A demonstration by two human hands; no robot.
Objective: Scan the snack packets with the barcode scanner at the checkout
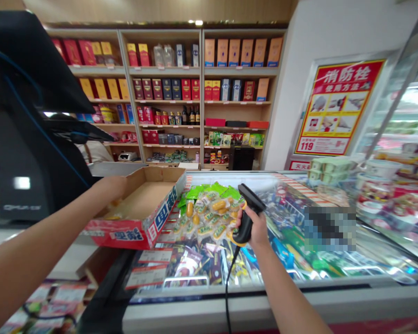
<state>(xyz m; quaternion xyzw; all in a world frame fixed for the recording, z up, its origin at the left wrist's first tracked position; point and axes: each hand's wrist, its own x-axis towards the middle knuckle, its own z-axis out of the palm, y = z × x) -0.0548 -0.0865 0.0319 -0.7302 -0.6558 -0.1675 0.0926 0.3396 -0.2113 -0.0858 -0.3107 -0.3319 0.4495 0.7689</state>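
My right hand (258, 228) is wrapped round the grip of a black and yellow barcode scanner (251, 198), whose cord runs down over the counter's front edge. Below and left of the scanner lies a pile of small clear-wrapped snack packs (209, 215) with yellow-orange contents, with bright green packets (209, 189) behind them. At the left, my left hand (113, 189) reaches over the near left side of a shallow open red cardboard box (127, 235). Its fingers point down into the box and are mostly hidden, so their grip cannot be made out.
Box and packs rest on a glass-topped freezer (292, 273) filled with colourful packages. A black point-of-sale terminal (31, 116) stands at the left. Egg cartons (330, 168) and food tubs (379, 185) are stacked at the right. Shelves of boxed goods (167, 88) line the back wall.
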